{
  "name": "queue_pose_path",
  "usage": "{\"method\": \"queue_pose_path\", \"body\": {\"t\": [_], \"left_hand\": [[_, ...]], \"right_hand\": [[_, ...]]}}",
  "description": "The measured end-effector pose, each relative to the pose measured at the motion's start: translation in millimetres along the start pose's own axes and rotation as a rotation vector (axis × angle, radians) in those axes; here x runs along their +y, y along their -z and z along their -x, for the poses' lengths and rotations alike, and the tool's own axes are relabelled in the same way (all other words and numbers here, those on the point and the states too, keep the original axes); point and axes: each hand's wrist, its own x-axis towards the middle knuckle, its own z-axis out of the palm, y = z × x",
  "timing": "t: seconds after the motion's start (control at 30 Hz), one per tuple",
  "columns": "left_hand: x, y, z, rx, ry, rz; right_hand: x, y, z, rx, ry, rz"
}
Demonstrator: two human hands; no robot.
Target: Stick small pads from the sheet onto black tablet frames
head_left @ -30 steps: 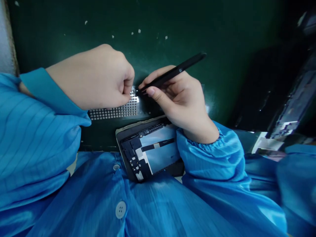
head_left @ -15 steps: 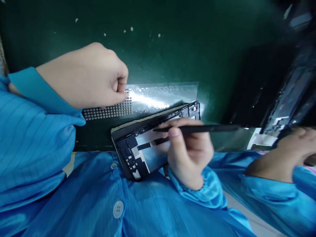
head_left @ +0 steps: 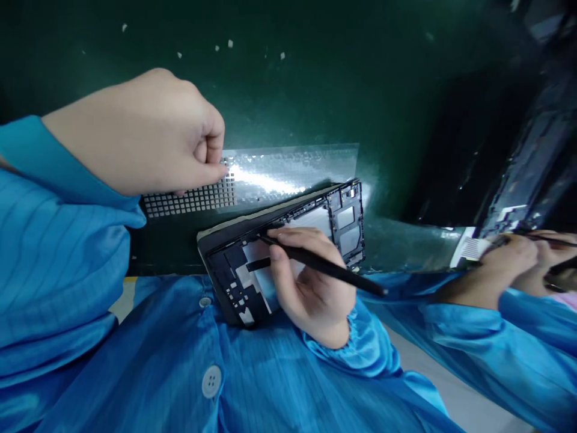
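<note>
My left hand (head_left: 157,138) is closed, its thumb and finger pinched at a clear sheet (head_left: 297,168) whose left part carries rows of small grey squares (head_left: 193,201). Black slim tweezers (head_left: 329,263) are held pen-like in my right hand (head_left: 311,282), which is closed round them. Their tip touches or hovers just over the upper edge of an opened tablet frame (head_left: 346,216); which of the two I cannot tell. Tilted at the table's front edge, the frame shows black parts and pale panels. My right hand covers its middle.
Several pale scraps (head_left: 231,44) lie on the green table (head_left: 315,102). At the right are dark flat panels (head_left: 469,162) and a white strip (head_left: 464,248). A co-worker's hands (head_left: 514,258) work close by on that side.
My right hand has moved left along the frame, and the tweezers' rear end has swung down. The left hand keeps its pinch at the sheet. The whole view has shifted slightly.
</note>
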Motion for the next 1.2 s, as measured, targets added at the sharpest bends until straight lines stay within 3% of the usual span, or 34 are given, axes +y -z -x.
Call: {"method": "queue_pose_path", "body": {"t": [0.13, 0.27, 0.6, 0.7, 0.77, 0.83, 0.9, 0.97, 1.07, 1.2], "left_hand": [[3.4, 3.9, 0.4, -0.037, 0.006, -0.011], [6.6, 5.0, 2.0, -0.034, -0.020, 0.006], [9.2, 5.4, 0.1, -0.037, -0.008, 0.083], [7.3, 7.2, 1.0, -0.053, -0.002, 0.095], [4.0, 6.3, 1.0, -0.049, 0.006, 0.076], [-2.0, 2.6, -0.5, -0.030, -0.002, 0.048], [-10.2, -3.5, -4.0, -0.006, -0.006, 0.026], [-18.8, -10.5, -8.9, 0.020, 0.001, 0.011], [-30.1, -18.9, -14.6, 0.065, -0.002, -0.013], [-45.0, -26.5, -14.7, 0.108, -0.069, -0.003]], "right_hand": [[7.7, 9.0, -59.8, -0.178, -0.037, -0.063], [30.7, -1.6, -113.1, -0.374, -0.055, -0.139], [38.9, -9.1, -125.1, -0.462, -0.098, -0.160], [41.7, -4.7, -130.5, -0.496, -0.135, -0.277], [42.6, 5.2, -120.9, -0.383, -0.207, -0.406], [41.8, 18.5, -97.2, -0.122, -0.261, -0.445], [40.6, 29.6, -64.6, 0.166, -0.264, -0.342], [40.6, 33.4, -33.1, 0.349, -0.243, -0.213], [43.4, 25.8, -6.0, 0.393, -0.185, -0.101], [48.0, 13.5, -3.7, 0.381, -0.138, -0.061]]}}
